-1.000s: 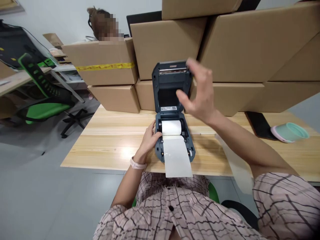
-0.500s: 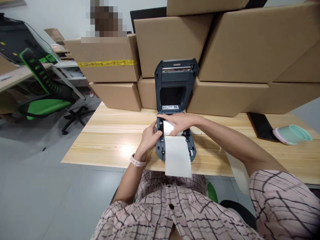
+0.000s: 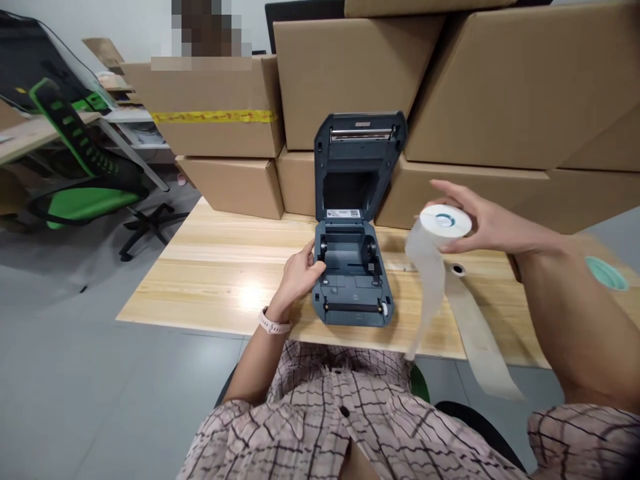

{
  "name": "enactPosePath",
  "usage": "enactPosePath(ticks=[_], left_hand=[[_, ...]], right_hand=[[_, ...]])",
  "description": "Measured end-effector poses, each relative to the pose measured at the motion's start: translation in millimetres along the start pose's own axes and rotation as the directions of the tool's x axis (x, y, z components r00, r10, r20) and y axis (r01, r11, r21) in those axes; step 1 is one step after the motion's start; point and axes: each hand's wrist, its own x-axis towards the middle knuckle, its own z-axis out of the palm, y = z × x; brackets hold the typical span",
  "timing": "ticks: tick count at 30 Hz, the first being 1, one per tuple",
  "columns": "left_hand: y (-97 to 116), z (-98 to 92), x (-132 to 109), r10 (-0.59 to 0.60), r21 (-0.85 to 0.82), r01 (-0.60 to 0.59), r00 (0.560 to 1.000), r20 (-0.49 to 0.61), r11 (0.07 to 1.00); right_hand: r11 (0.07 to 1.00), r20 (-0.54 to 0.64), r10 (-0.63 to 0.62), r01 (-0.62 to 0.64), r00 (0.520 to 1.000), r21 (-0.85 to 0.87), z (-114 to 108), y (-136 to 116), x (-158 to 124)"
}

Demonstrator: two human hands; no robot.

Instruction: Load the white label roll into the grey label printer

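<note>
A dark grey label printer (image 3: pixel 345 290) stands on the wooden table with its lid (image 3: pixel 357 167) raised. Its roll bay is bare, with the holders and the black roller showing. My left hand (image 3: pixel 303 270) grips the printer's left edge, thumb on the rim and fingers partly hidden behind it. Right of the printer, my right hand (image 3: pixel 475 217) holds a white label roll (image 3: pixel 444 223) in the air between thumb and fingers. A loose strip (image 3: pixel 431 287) hangs from the roll past the table's front edge.
Another paper strip (image 3: pixel 483 340) with a small dark-cored roll (image 3: pixel 457 270) lies on the table and hangs over the front edge. A mint-green cup (image 3: pixel 607 273) stands at the far right. Cardboard boxes (image 3: pixel 350 80) line the back; a person sits behind them. A green chair (image 3: pixel 90 200) is at left.
My right hand has lifted the label roll out of the printer and carried it right, its strip trailing. My left hand stays on the printer's edge. The lid remains raised.
</note>
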Motion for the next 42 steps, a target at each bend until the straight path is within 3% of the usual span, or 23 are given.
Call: enactPosePath(ticks=[3,8,12,15,19,24,27,30,32,35,38,42], left_hand=[[-1.7,0.5,0.7,0.001,-0.024,-0.001,1.000,0.006,1.000],[-5.9,3.7,1.4,-0.002,-0.059,0.001,1.000,-0.016,0.998],[-6.5,4.7,1.8,0.004,-0.096,-0.007,1.000,-0.024,0.995],[-3.7,3.3,1.0,-0.005,-0.122,0.003,1.000,-0.012,0.992],[0.5,1.8,-1.2,0.000,-0.160,0.000,1.000,0.001,0.987],[-0.4,2.9,-2.1,0.009,-0.227,-0.007,1.000,0.009,0.974],[-2.5,3.1,-1.3,0.010,-0.292,0.003,0.999,0.046,0.956],[-2.7,2.3,-1.0,0.018,-0.413,0.023,0.995,0.095,0.910],[-1.8,1.3,-1.2,0.016,-0.490,0.046,0.993,0.121,0.870],[-0.7,-0.5,-1.7,0.000,-0.540,0.077,0.990,0.142,0.838],[-0.9,-1.6,-2.2,-0.010,-0.550,0.097,0.987,0.158,0.829],[-1.3,-1.2,-2.6,-0.018,-0.553,0.103,0.987,0.157,0.827]], right_hand=[[0.978,-0.033,0.148,-0.141,0.988,0.155,18.7,33.7,6.5],[0.913,-0.030,0.233,-0.208,0.972,0.349,46.1,52.9,1.4],[0.787,-0.174,0.283,-0.125,0.943,0.604,43.5,72.7,-39.7],[0.755,-0.211,0.367,-0.158,0.906,0.636,43.0,86.3,-78.4],[0.787,-0.065,0.441,-0.351,0.895,0.507,65.7,72.0,-99.4],[0.848,-0.018,0.381,-0.342,0.924,0.406,85.1,33.9,-92.0],[0.867,0.026,0.263,-0.248,0.964,0.433,75.8,8.1,-92.4],[0.956,0.053,0.017,-0.031,0.998,0.291,69.8,-32.9,-78.3],[0.986,0.118,-0.156,0.147,0.981,0.077,75.6,-62.3,-53.8],[0.895,0.204,-0.347,0.388,0.916,-0.220,96.9,-88.8,-4.8],[0.772,0.310,-0.370,0.476,0.876,-0.421,119.8,-89.5,35.2],[0.701,0.423,-0.285,0.488,0.860,-0.520,136.8,-78.8,56.4]])
